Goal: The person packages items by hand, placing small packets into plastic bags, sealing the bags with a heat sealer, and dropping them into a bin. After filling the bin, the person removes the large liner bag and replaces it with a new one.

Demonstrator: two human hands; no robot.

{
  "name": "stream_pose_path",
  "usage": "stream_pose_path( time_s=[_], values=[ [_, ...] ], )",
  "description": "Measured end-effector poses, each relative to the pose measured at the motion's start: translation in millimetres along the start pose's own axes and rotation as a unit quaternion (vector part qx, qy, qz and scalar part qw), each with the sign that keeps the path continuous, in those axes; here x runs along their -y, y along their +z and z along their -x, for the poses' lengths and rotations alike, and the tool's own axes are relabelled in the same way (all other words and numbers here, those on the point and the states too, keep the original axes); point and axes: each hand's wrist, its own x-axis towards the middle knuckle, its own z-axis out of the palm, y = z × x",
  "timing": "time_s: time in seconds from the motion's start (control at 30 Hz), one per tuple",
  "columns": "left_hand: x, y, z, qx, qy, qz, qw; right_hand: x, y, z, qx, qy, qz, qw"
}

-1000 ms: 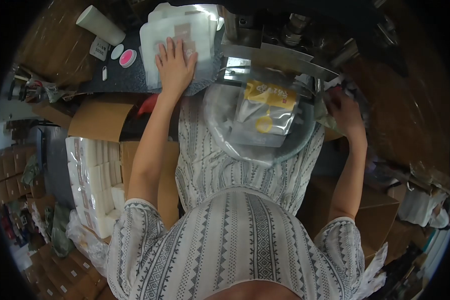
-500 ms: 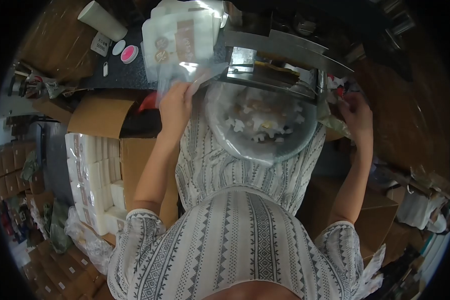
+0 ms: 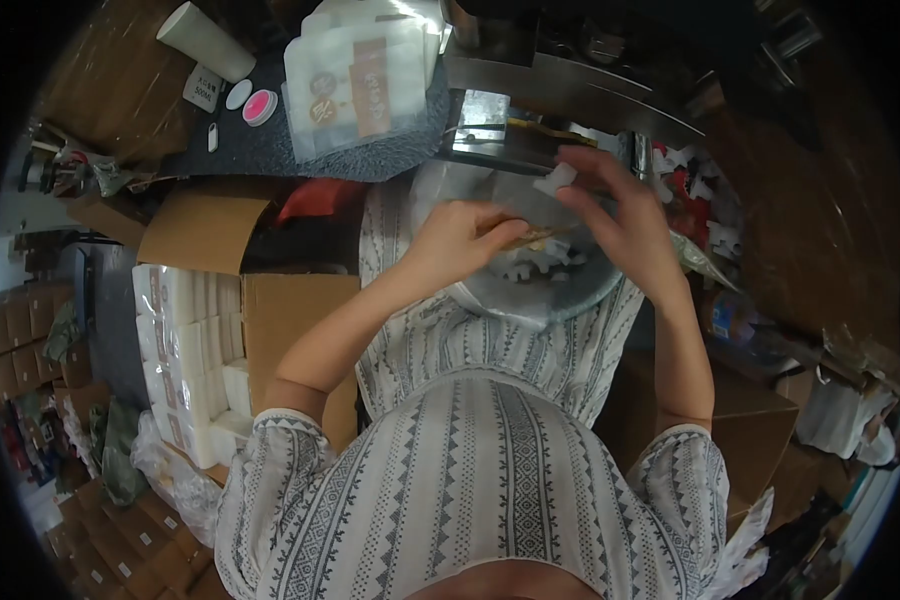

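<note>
A round basin [image 3: 490, 298] lined with clear plastic sits on my lap, with small white pieces [image 3: 543, 265] inside. Over its left side, my left hand [image 3: 460, 243] is closed, thumb toward the right, on a thin plastic bag [image 3: 544, 237] seen nearly edge-on with a brownish strip. My right hand [image 3: 615, 205] pinches a small white irregular piece [image 3: 557, 179] between thumb and fingers, above the basin's right part. Flat printed pouches [image 3: 345, 95] lie stacked on the dark cloth at the upper left.
A pink round tub [image 3: 259, 108], a white cup [image 3: 205, 42] and a labelled card [image 3: 202, 88] stand at the upper left. A metal machine [image 3: 570, 85] is just beyond the basin. An open carton [image 3: 300, 335] and white packs [image 3: 190, 350] are at left. Red and white items [image 3: 697, 195] lie at right.
My left hand has drawn a plastic bag off the pouch stack and over the basin. My right hand has come from the red and white items to the basin, carrying a white piece.
</note>
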Motion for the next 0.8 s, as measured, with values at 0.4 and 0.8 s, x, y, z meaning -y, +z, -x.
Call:
stream_pose_path(
  time_s=[0.4, 0.8],
  values=[
    [32.9, 5.8, -60.0, -0.019, -0.149, 0.213, 0.965, -83.5, -52.6, 21.4, -0.132, 0.186, 0.313, 0.922],
    [63.9, -58.9, 22.6, -0.262, -0.012, -0.335, 0.905, -16.2, -26.9, 8.3, -0.071, 0.037, -0.040, 0.996]
  ],
)
